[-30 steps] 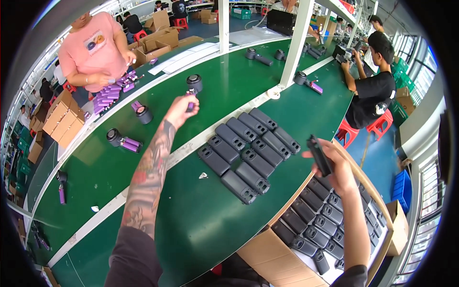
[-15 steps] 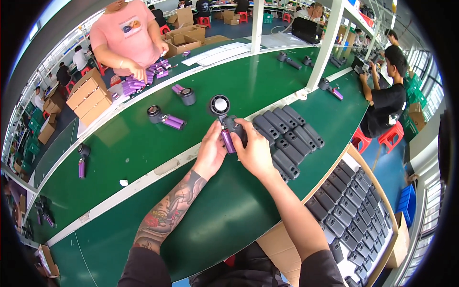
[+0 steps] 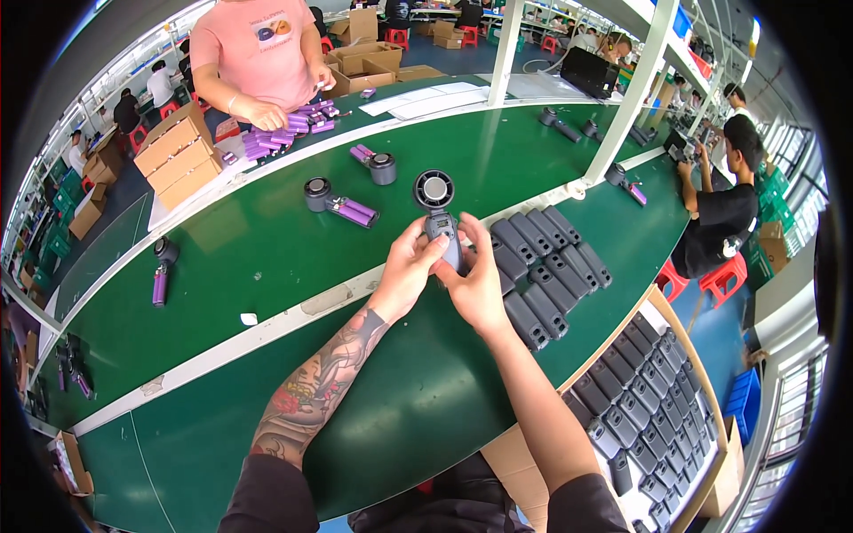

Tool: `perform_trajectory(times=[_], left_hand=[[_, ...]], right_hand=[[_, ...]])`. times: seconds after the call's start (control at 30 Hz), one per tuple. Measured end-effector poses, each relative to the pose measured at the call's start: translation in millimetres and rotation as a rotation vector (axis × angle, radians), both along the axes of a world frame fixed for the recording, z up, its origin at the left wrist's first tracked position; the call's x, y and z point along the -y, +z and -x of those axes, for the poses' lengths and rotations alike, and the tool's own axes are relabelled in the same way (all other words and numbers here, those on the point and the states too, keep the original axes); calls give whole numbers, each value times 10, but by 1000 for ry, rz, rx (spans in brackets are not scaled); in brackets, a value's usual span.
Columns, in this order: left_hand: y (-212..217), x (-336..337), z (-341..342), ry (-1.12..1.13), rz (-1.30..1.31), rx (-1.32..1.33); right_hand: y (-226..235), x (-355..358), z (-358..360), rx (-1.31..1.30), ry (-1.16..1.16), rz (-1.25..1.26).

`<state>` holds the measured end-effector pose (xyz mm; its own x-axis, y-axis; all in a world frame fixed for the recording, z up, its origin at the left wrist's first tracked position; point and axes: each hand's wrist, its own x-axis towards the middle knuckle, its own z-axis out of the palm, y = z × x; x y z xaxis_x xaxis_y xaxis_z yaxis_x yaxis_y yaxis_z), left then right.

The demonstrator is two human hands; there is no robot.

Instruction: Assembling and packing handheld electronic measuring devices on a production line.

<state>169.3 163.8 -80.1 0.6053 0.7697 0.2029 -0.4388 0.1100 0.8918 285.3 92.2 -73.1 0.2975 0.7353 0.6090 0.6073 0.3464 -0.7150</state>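
Note:
Between my two hands is a small handheld fan with a round dark head pointing away and a grey handle. My left hand is closed around the handle's left side, its thumb on the front. My right hand grips the handle from the right, fingers near its top and thumb lower down. A dark handle shell now covers the handle, so the purple battery inside is hidden. Just right of my right hand, several dark handle shells lie in rows on the green table.
Fans with exposed purple batteries lie beyond a white strip. A cardboard box of shells stands at right. Across the table, a person in pink handles a purple battery pile. A white post rises at right.
The dark shell, tilted beside the exposed purple battery before, now sits over the fan's handle. Both hands have closed in on it. The view has shifted slightly.

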Motion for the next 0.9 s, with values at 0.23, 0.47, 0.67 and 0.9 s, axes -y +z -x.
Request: perform_trajectory(times=[0.23,0.47,0.67,0.9], left_hand=[[-28,-64,-24,187,-536,-194],[170,144,-69,144,-484,-155],[440,53,-120,138,-247,-349],[-97,-1156,47,691,-844,-708]], right_hand=[[140,87,-21,-226,78,352],[319,201,0,-9,-68,438],[344,213,-286,-817,453,294],[531,195,-896,-1086,628,471]])
